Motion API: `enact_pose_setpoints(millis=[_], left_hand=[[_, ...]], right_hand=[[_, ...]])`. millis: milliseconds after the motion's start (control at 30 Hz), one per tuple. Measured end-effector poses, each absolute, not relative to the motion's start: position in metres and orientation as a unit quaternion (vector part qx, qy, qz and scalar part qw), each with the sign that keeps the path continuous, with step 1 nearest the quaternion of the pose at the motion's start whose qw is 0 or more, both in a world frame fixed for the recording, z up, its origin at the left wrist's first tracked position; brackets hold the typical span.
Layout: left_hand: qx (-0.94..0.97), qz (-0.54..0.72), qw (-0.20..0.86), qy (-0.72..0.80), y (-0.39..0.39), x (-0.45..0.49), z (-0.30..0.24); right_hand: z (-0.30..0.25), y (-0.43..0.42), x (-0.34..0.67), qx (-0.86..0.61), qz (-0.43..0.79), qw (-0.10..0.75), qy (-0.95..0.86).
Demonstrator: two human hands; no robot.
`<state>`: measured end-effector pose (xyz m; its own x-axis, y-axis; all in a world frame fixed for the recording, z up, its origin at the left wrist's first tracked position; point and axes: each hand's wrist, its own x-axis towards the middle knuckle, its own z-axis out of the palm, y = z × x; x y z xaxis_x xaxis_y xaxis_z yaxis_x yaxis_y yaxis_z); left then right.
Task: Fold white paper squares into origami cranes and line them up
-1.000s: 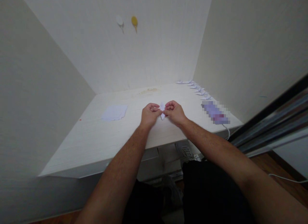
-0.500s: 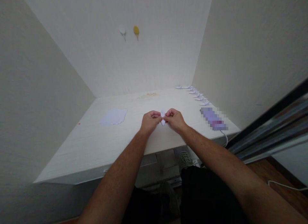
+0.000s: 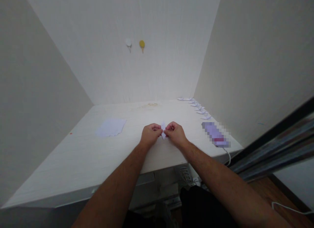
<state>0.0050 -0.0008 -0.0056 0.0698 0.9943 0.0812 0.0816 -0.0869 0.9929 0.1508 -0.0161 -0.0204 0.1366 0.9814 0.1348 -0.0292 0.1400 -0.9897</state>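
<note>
Between my hands is a small folded piece of white paper [image 3: 163, 135], narrow and pointed at its near end. My left hand [image 3: 150, 135] pinches its left side between thumb and fingers. On the opposite side, my right hand [image 3: 175, 134] grips it the same way, fingers curled in. Both hands are close to the white desk [image 3: 110, 162], near its front edge. The fingertips cover part of the paper's edges, so the finer folds cannot be made out.
A stack of white paper sheets [image 3: 111, 127] lies to the left. Several folded paper figures [image 3: 201, 112] line the right wall in a row. A pixelated phone-like object [image 3: 214, 134] with a white cable [image 3: 228, 156] lies at the right. Two hooks, one yellow [image 3: 142, 44], are on the back wall.
The view has tilted up, so the desk and hands appear lower. My fingertips have shifted slightly on the folded paper, which both hands still hold.
</note>
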Motion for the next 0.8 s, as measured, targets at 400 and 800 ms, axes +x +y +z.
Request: enact_pose_setpoints(millis=[400, 800], left_hand=[[0.552, 0.514, 0.468, 0.460, -0.0076, 0.0045, -0.0042], [0.588, 0.533, 0.437, 0.424, -0.0028, 0.0049, -0.0131]], right_hand=[[-0.0197, -0.0227, 0.1498, -0.488, 0.387, 0.585, -0.519], [-0.0180, -0.0234, 0.1491, -0.520, 0.352, 0.586, -0.512]])
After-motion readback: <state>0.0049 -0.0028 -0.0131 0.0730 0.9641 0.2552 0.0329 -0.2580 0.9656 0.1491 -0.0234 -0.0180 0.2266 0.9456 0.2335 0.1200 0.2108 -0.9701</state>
